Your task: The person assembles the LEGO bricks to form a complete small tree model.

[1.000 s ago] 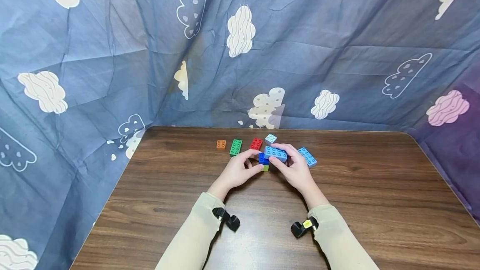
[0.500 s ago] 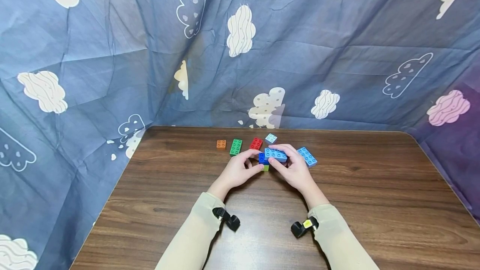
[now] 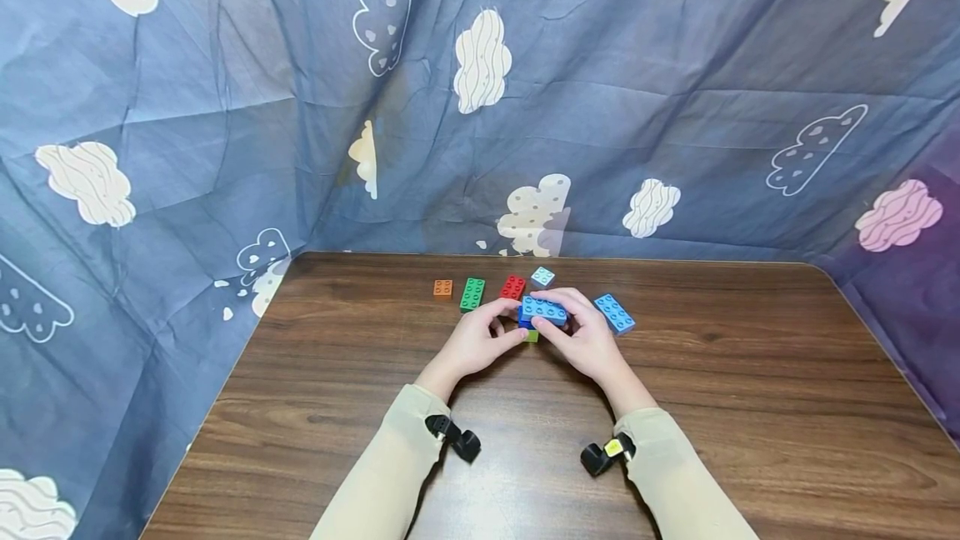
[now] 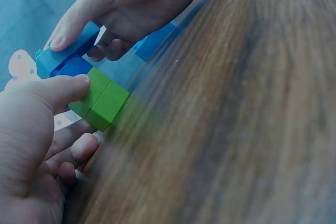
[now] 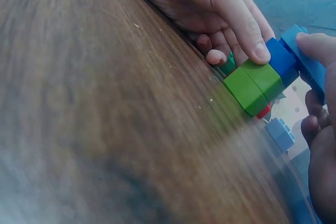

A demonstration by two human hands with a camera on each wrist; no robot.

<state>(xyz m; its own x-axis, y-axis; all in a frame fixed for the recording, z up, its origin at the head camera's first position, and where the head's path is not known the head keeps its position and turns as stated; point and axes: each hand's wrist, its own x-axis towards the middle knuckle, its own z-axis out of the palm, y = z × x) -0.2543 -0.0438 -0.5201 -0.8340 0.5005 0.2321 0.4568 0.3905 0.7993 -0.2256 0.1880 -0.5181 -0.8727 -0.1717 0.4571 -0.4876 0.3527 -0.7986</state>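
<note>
Two lime green bricks [image 5: 245,91] make the lower part of a short stack on the table, with a dark blue brick [image 5: 283,61] on top of them. My left hand [image 3: 478,342] grips this stack from the left, thumb on the near side and fingers behind. Between thumb and fingers, my right hand [image 3: 590,335] pinches a medium blue long brick [image 3: 544,308]. That brick lies over the dark blue one, studs up, and reaches out past it to the right. In the left wrist view its underside sits right at the top of the dark blue brick [image 4: 74,66].
Behind the hands, an orange brick [image 3: 443,287], a green brick [image 3: 472,294], a red brick [image 3: 513,287] and a small pale blue brick [image 3: 542,277] lie in a loose row. Another blue long brick [image 3: 615,313] lies right of my right hand. A patterned cloth [image 3: 585,107] hangs behind the table.
My right hand has shifted the medium blue brick slightly left, so it now covers most of the dark blue brick's top. The left hand and the stack have stayed in place.
</note>
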